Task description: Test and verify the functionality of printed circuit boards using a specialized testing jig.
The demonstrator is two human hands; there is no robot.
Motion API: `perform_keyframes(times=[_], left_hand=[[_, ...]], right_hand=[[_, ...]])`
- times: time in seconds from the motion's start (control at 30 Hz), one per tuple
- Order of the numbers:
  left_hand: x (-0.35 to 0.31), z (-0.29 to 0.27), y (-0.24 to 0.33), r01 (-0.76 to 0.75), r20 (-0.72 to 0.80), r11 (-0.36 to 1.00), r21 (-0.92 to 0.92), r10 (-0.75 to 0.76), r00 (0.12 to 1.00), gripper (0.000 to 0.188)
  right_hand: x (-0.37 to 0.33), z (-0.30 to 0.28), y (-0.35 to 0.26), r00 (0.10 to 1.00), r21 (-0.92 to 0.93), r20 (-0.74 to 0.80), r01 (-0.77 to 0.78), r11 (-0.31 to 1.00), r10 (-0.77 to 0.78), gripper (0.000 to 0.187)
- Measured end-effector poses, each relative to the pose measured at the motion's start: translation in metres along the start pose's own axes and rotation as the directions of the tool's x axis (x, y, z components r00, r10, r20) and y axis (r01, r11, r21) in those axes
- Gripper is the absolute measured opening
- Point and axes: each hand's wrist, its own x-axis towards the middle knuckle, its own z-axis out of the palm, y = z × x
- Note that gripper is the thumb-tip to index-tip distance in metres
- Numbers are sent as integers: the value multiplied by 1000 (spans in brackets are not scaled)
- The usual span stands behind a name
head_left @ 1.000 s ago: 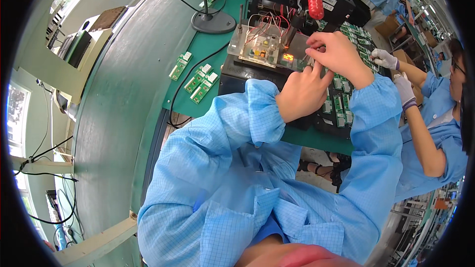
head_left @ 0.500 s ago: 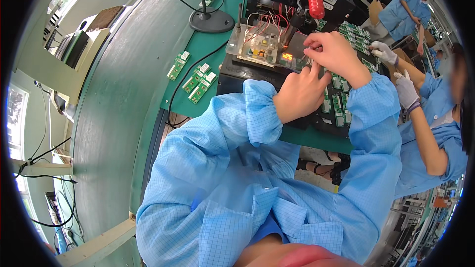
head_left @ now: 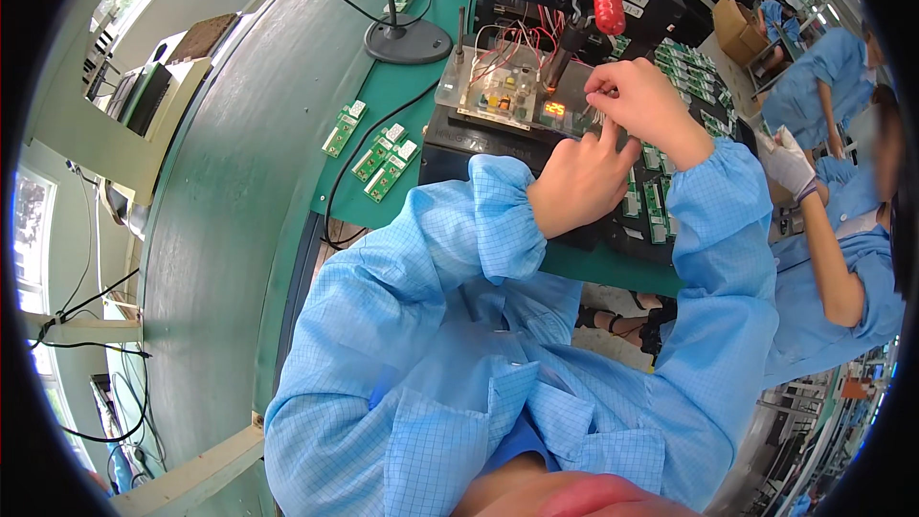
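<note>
On the right front of a test fixture with a clear plate [head_left: 471,86], my two hands work close together. My right hand [head_left: 649,105] comes in from the right, fingertips pinched over small pale strands that I cannot identify. Just below it is my left hand [head_left: 580,184], index finger stretched up toward the right fingertips and thumb apart from it. Beside the hands a small lit display [head_left: 554,110] glows orange. Several red and white wires [head_left: 525,41] run over the fixture's circuit board [head_left: 500,96]. A red-handled toggle clamp [head_left: 608,5] rises above it.
Green circuit boards [head_left: 385,163] lie on the green mat left of the fixture; more boards [head_left: 684,72] fill a dark tray at right. A black stand base [head_left: 408,39] and cable sit behind. A gloved co-worker's hand [head_left: 789,165] is at right, with other people beyond.
My hands have barely moved. At right, one of the co-worker's gloved hands has left the boards, and the person standing behind has come nearer.
</note>
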Motion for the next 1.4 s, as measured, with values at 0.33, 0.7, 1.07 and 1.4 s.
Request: perform_keyframes(times=[0.33,0.7,1.07,1.4], left_hand=[[-1,5,4,-12,-34,999,-36,11,999,39],[-1,11,7,45,3,997,-65,-45,999,25],[-3,14,7,36,-39,997,-73,-39,998,29],[-4,14,6,42,-8,997,-67,-43,999,30]], right_hand=[[5,3,3,996,-135,-19,80,988,-83,13],[9,-1,1,997,-118,37,71,990,-67,14],[5,1,5,998,-98,3,67,993,-67,11],[8,-3,1,998,-41,2,63,997,-63,16]])
